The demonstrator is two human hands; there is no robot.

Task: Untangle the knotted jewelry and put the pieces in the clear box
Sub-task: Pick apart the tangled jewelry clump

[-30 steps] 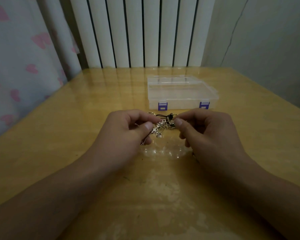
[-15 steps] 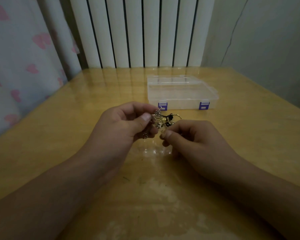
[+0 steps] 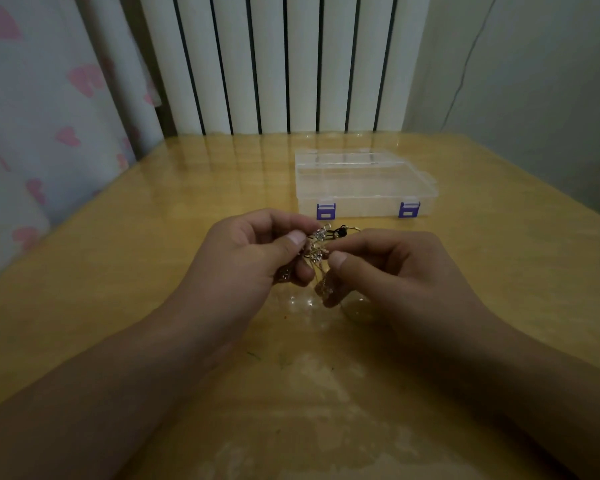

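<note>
both thumbs pinch the knotted jewelry point(image 3: 321, 249) between left hand point(image 3: 253, 258) and right hand point(image 3: 392, 268), above the table point(image 3: 118, 271): untangling underway. next, tease one strand free (gently); the clear box point(image 3: 366, 185) sits latched beyond.

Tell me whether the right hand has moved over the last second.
Yes. The right hand has dropped nearer the person, away from the clear box, while pinching the knotted jewelry.

Clear box point(image 3: 364, 183) lid shut; table point(image 3: 118, 271) left bare.
</note>
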